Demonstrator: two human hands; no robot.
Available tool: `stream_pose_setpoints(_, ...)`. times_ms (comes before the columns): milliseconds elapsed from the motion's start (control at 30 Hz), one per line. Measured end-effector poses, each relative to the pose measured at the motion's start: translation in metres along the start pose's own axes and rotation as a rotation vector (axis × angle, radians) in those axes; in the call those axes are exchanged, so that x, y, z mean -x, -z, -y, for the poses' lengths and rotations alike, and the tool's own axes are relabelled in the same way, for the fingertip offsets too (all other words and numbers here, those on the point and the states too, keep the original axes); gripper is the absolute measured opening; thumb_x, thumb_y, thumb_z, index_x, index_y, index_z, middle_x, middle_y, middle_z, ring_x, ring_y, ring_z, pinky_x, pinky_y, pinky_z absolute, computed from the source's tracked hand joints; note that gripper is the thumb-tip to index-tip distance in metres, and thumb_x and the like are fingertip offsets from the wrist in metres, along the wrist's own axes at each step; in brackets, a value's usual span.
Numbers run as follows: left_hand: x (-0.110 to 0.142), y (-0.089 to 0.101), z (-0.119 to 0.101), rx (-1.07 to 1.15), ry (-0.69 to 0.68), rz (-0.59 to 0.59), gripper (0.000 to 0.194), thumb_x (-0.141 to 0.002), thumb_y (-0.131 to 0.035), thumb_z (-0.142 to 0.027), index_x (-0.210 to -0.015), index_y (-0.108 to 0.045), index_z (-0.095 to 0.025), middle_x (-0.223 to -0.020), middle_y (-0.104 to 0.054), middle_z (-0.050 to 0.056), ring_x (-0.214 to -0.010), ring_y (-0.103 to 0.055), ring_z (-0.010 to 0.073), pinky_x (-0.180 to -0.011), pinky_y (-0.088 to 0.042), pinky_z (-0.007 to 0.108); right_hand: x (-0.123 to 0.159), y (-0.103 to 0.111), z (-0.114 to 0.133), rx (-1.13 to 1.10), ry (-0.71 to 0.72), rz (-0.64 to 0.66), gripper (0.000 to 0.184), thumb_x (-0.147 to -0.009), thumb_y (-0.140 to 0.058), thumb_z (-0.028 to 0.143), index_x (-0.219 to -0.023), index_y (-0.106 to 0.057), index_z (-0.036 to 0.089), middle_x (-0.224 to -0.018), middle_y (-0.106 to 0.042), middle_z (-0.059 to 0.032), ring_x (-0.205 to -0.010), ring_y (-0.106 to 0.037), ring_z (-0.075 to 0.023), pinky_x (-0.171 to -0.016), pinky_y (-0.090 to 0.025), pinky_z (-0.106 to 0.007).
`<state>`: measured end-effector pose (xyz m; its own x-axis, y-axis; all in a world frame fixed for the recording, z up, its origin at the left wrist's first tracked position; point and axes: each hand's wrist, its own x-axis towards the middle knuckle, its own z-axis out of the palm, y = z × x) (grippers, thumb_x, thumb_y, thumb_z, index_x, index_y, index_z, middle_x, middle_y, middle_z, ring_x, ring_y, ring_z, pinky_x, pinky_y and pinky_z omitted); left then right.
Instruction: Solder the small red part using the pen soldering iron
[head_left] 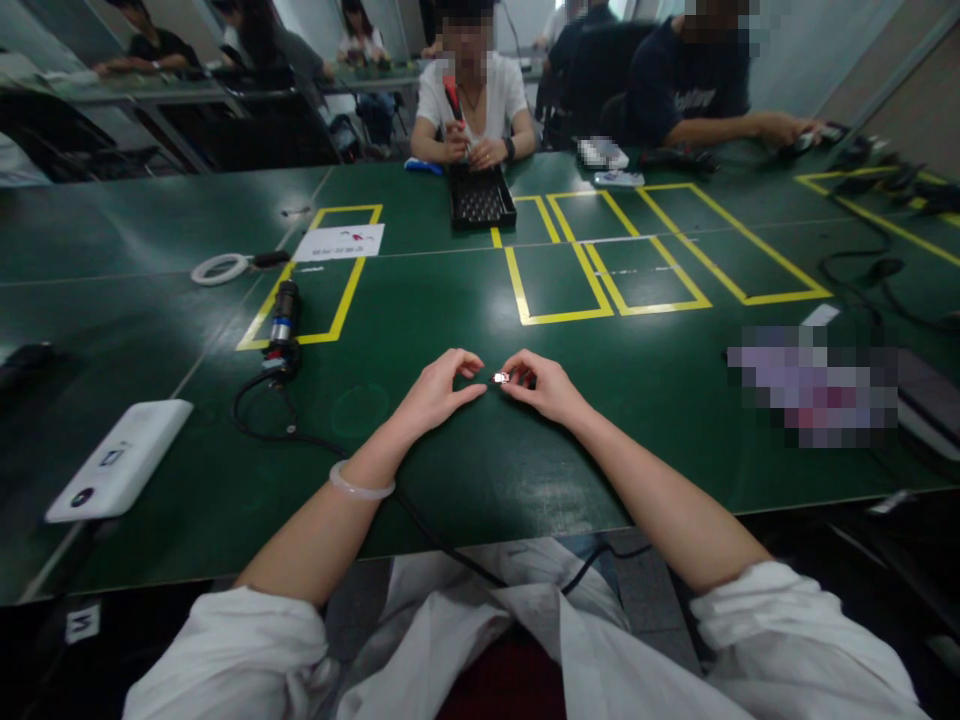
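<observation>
While your right hand (546, 388) pinches a small white piece (501, 378) with its thumb and fingertips, your left hand (439, 390) waits just beside it. The left thumb and fingers are bent and spread apart, with a gap between their tips. The white piece is between your two hands, over the green table (600, 460). It is so tiny and bright that you can't tell its real shape, and your right fingers hide one end. A bit of red and something dark show on it, but they are too small to make out. You can't tell if it touches the table.

On your right, a purple and pink thing (817, 385) is covered by big blurry squares, so you can't tell what it is. Next to it, a dark flat thing (934, 400) is cut off by the edge of the view. On the far left, another dark thing (26, 362) is cut off too.

Across from you, a person (431, 100) holds up a red tool (451, 95). By that person's hands sits a black tray (487, 222). Inside are rows of little shiny spots (480, 206). They are too far away for you to tell if they are loose bits or part of the tray. The back of the tray is partly hidden by that person's hands.
</observation>
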<state>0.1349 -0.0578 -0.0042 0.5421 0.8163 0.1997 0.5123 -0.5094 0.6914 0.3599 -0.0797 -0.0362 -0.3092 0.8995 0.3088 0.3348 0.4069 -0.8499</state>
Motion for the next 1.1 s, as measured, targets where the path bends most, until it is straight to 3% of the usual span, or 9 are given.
stream_pose_setpoints(133, 0.002, 0.043, 0.029, -0.318, 0.131, -0.120, 0.032, -0.089, -0.059, -0.041, -0.113, -0.059, -0.020, -0.112, -0.060, 0.009, -0.106, -0.058, 0.0252, -0.094, -0.045, 0.039, 0.000, 0.001, -0.002, 0.002, -0.033, -0.006, 0.014, -0.083, -0.066, 0.026, -0.095, -0.061, 0.019, -0.076, -0.062, 0.0007, -0.067, -0.057, -0.0132, -0.064, -0.044, -0.026)
stream_pose_setpoints(233, 0.013, 0.084, 0.057, -0.598, 0.379, -0.316, 0.038, -0.090, -0.058, -0.042, -0.119, -0.058, -0.018, -0.122, -0.056, 0.014, -0.117, -0.051, 0.0323, -0.101, -0.039, 0.045, -0.001, 0.000, -0.003, 0.001, -0.037, -0.014, 0.017, -0.083, -0.066, 0.025, -0.098, -0.061, 0.020, -0.075, -0.061, 0.0013, -0.066, -0.056, -0.0129, -0.065, -0.044, -0.026)
stream_pose_setpoints(333, 0.033, 0.120, 0.084, -0.749, 0.671, -0.466, 0.056, -0.088, -0.060, -0.044, -0.133, -0.049, -0.013, -0.137, -0.046, 0.019, -0.124, -0.044, 0.0374, -0.103, -0.035, 0.052, -0.001, -0.001, -0.002, -0.008, -0.040, -0.021, 0.020, -0.083, -0.066, 0.026, -0.101, -0.062, 0.020, -0.078, -0.063, 0.0006, -0.066, -0.055, -0.0127, -0.065, -0.044, -0.027)
stream_pose_setpoints(467, 0.054, 0.148, 0.109, -0.709, 1.015, -0.395, 0.070, -0.088, -0.056, -0.054, -0.138, -0.042, -0.008, -0.140, -0.044, 0.023, -0.123, -0.044, 0.0413, -0.096, -0.040, 0.057, -0.001, 0.000, -0.001, -0.009, -0.052, -0.011, 0.021, -0.083, -0.066, 0.026, -0.102, -0.063, 0.018, -0.077, -0.063, 0.0007, -0.064, -0.054, -0.0123, -0.065, -0.044, -0.026)
stream_pose_setpoints(567, 0.057, 0.153, 0.117, -0.653, 1.101, -0.346, 0.067, -0.089, -0.053, -0.058, -0.134, -0.044, -0.009, -0.132, -0.051, 0.021, -0.115, -0.050, 0.0389, -0.089, -0.044, 0.054, -0.001, 0.000, -0.001, -0.002, -0.058, -0.005, 0.020, -0.083, -0.067, 0.028, -0.101, -0.064, 0.018, -0.074, -0.062, 0.0012, -0.063, -0.054, -0.0123, -0.064, -0.044, -0.026)
stream_pose_setpoints(833, 0.048, 0.144, 0.112, -0.677, 0.969, -0.365, 0.063, -0.083, -0.062, -0.053, -0.125, -0.051, -0.008, -0.125, -0.051, 0.019, -0.106, -0.053, 0.0323, -0.086, -0.047, 0.048, -0.001, -0.002, -0.001, -0.005, -0.060, 0.008, 0.018, -0.083, -0.066, 0.027, -0.099, -0.065, 0.018, -0.075, -0.062, 0.0005, -0.064, -0.054, -0.0125, -0.064, -0.044, -0.026)
stream_pose_setpoints(967, 0.039, 0.130, 0.099, -0.683, 0.925, -0.333, 0.062, -0.081, -0.063, -0.054, -0.122, -0.055, -0.008, -0.121, -0.054, 0.021, -0.103, -0.057, 0.0327, -0.083, -0.049, 0.046, -0.002, -0.002, 0.000, 0.000, -0.048, -0.012, 0.016, -0.082, -0.067, 0.028, -0.096, -0.065, 0.019, -0.078, -0.062, -0.0005, -0.065, -0.054, -0.0124, -0.063, -0.043, -0.026)
stream_pose_setpoints(1100, 0.026, 0.103, 0.078, -0.691, 0.806, -0.287, 0.062, -0.079, -0.062, -0.056, -0.121, -0.057, -0.010, -0.119, -0.055, 0.024, -0.105, -0.059, 0.0375, -0.083, -0.050, 0.047, -0.002, -0.003, 0.000, -0.030, -0.057, -0.004, 0.019, -0.082, -0.067, 0.029, -0.097, -0.064, 0.019, -0.076, -0.060, 0.0004, -0.064, -0.053, -0.0126, -0.063, -0.043, -0.027)
